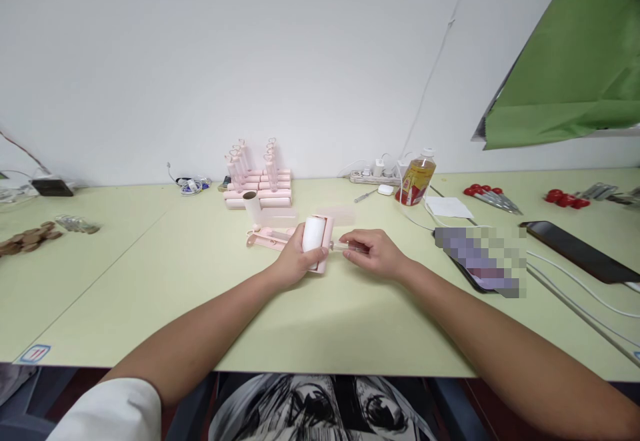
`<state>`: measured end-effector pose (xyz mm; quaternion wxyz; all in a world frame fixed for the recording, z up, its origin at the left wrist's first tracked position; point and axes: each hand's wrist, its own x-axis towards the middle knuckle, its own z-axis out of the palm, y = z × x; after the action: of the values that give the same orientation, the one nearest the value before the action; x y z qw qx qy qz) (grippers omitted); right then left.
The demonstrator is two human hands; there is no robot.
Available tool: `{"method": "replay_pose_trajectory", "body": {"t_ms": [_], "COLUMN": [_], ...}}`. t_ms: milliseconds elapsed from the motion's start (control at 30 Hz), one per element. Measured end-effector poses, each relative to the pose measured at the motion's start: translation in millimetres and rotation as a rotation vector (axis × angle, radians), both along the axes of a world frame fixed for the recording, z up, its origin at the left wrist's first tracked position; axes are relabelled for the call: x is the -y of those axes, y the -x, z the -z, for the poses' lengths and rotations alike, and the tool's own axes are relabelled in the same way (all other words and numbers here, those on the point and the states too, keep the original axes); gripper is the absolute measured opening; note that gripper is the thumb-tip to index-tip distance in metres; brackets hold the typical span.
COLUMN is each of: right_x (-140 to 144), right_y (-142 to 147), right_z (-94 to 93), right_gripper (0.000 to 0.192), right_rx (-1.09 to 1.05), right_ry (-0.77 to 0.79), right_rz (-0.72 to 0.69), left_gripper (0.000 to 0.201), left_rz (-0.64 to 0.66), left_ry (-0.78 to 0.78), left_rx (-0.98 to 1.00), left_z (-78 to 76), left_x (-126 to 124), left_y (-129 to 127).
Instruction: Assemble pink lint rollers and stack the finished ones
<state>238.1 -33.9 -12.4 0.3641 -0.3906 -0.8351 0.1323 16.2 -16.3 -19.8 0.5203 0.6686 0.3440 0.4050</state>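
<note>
Both hands meet at a lint roller [316, 242] lying mid-table [150, 274]: the left hand [295, 261] wraps the white roll, the right hand [373, 252] pinches its clear handle. Pink parts [267, 237] lie just behind, a stack of rollers [257, 184] farther back.

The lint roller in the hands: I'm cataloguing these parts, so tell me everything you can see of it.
The lint roller is a white paper roll seated in a pale pink plastic cover, with a clear handle pointing to the person's right. It lies low over the light green table, roll axis pointing away from the camera. The left hand wraps the roll and cover; the right hand pinches the handle. Whether it touches the table cannot be told.
</note>
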Motion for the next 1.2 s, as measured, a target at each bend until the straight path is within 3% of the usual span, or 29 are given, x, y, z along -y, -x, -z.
{"method": "replay_pose_trajectory", "body": {"t_ms": [1200], "right_x": [0.9], "right_y": [3.2], "right_z": [1.9], "right_gripper": [0.016], "right_rx": [-0.030], "right_ry": [-0.004], "right_rz": [0.023], "left_gripper": [0.053], "left_rz": [0.013], "left_ry": [0.060], "left_rx": [0.018], "left_z": [0.9], "left_x": [2.5], "left_y": [-0.6]}}
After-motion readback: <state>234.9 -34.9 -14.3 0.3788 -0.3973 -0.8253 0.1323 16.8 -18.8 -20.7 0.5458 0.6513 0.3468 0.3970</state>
